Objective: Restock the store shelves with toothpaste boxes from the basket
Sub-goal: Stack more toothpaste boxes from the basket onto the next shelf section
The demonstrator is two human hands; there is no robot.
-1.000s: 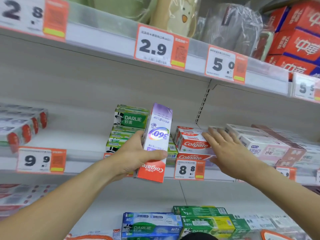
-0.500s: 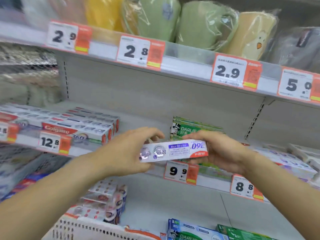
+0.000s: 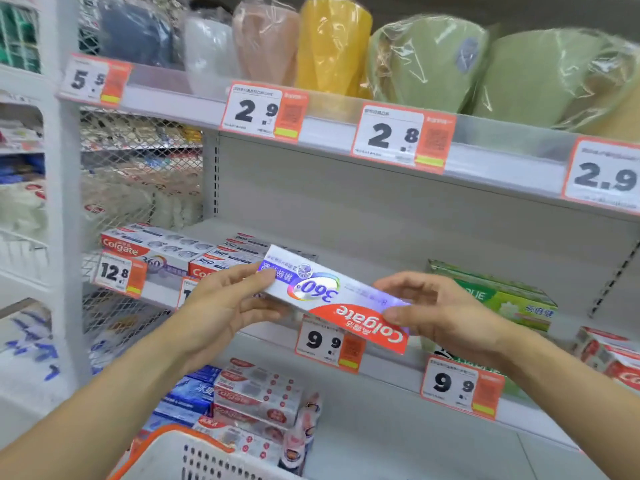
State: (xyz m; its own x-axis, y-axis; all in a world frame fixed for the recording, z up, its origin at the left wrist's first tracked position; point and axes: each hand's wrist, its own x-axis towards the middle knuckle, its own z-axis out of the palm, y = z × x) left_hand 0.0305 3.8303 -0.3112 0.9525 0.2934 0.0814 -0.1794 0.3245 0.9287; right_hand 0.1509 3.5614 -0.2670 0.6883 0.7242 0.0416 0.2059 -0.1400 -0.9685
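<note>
Shelf (image 3: 363, 237) behind hand-held toothpaste box (image 3: 332, 299)

box: white Colgate 360 box (image 3: 332, 299), print upside down, held level-ish before the middle shelf (image 3: 381, 251)
left hand (image 3: 221, 306): grips box's 9 o'clock end
right hand (image 3: 446, 313): pinches its 3 o'clock end
stock: Colgate boxes (image 3: 156, 245) at 10 o'clock, green boxes (image 3: 502, 296) at 3 o'clock
basket (image 3: 194, 455): at 7 o'clock

Basket (image 3: 194, 455) cut off below; left shelf goods (image 3: 138, 174) blurred.
</note>
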